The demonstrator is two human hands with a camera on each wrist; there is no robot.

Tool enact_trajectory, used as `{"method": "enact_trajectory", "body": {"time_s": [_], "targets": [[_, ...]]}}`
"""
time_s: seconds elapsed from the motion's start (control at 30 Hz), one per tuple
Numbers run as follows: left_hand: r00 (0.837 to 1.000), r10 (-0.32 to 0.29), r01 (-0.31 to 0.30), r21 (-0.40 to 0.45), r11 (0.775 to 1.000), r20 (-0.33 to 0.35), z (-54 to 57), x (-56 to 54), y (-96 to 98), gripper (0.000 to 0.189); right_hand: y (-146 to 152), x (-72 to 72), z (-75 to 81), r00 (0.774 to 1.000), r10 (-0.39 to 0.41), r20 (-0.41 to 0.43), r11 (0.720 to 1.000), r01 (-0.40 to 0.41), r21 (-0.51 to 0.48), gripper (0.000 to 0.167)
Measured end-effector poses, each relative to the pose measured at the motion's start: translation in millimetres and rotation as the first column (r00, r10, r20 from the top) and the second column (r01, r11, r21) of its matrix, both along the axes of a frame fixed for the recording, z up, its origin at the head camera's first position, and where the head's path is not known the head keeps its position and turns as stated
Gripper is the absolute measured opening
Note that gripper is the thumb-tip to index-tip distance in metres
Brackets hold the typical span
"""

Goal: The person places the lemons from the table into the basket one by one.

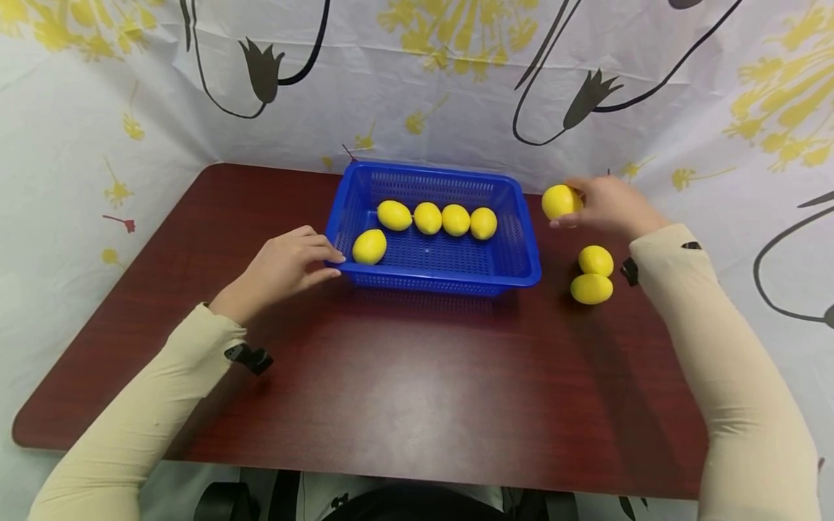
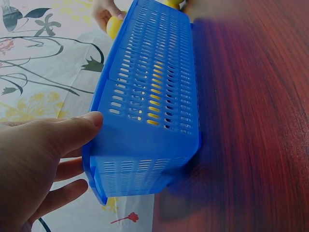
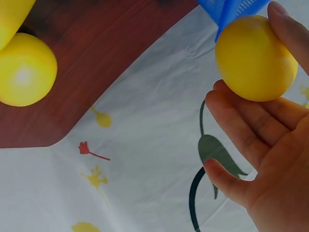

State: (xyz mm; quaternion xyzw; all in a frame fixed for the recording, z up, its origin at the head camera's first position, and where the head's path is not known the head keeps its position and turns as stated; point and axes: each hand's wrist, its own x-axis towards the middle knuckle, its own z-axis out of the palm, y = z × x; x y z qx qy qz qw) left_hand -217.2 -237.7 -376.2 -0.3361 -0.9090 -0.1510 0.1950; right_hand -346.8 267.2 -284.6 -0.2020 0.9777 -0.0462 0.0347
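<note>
A blue plastic basket (image 1: 443,279) with slotted walls stands toward the back of the table. My left hand (image 1: 280,266) grips its front left corner, the thumb (image 2: 89,123) against the rim in the left wrist view. Inside are several yellow lemons: a row (image 1: 428,218) along the back half and a single lemon (image 1: 369,247) near the left front corner. Right of the basket, my right hand (image 1: 612,205) holds another lemon (image 3: 256,58) between thumb and fingers, raised above the table. Two lemons, one (image 1: 596,261) behind the other (image 1: 591,289), lie on the table below the right wrist.
The dark red wooden table (image 1: 404,391) extends in front of the basket to its near edge. A white sheet (image 1: 456,108) printed with flowers hangs close behind the table and along its sides. Small black cameras (image 1: 249,357) are strapped at both wrists.
</note>
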Motion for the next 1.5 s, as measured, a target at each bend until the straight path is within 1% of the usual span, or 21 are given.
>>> {"method": "enact_trajectory", "body": {"time_s": [0.07,0.3,0.4,0.53,0.7,0.83,1.07,1.33,1.5], "targets": [[1.000,0.002,-0.002,-0.001,1.000,0.001,-0.2,-0.5,0.0,0.023,-3.4,0.6,1.7,1.000,0.005,-0.002,1.000,-0.005,0.003,0.068],[1.000,0.001,-0.001,-0.001,1.000,-0.001,-0.2,-0.7,-0.8,0.022,-17.3,5.5,6.4,1.000,0.023,0.009,1.000,-0.023,0.018,0.078],[1.000,0.000,0.000,0.000,1.000,0.001,0.2,-0.6,-0.4,0.022,-23.1,8.5,8.3,0.999,0.041,0.011,0.999,-0.041,0.011,0.078],[1.000,0.000,0.000,-0.002,1.000,0.005,0.4,-0.9,-0.2,0.023,-31.7,10.6,9.9,0.997,0.081,-0.012,0.997,-0.081,0.016,0.075],[1.000,0.000,0.000,-0.003,1.000,0.002,0.1,-1.7,-0.6,0.022,-41.9,10.1,9.4,0.993,0.115,-0.040,0.993,-0.114,0.033,0.071],[1.000,-0.003,0.003,0.000,1.000,-0.002,-0.3,-2.3,-0.5,0.022,-47.6,9.2,8.7,0.989,0.138,-0.055,0.990,-0.135,0.048,0.072],[1.000,0.002,-0.002,-0.006,1.000,0.004,-0.9,-1.7,-0.3,0.023,-56.5,7.8,7.9,0.984,0.172,-0.051,0.983,-0.168,0.067,0.079],[1.000,0.003,-0.003,-0.003,1.000,0.008,-0.3,-1.8,0.1,0.023,-68.8,5.4,10.5,0.980,0.193,-0.057,0.977,-0.187,0.098,0.073],[1.000,-0.002,0.002,-0.001,1.000,0.005,0.0,-2.0,-0.1,0.023,-80.7,3.0,11.3,0.976,0.214,-0.045,0.973,-0.210,0.094,0.071]]}}
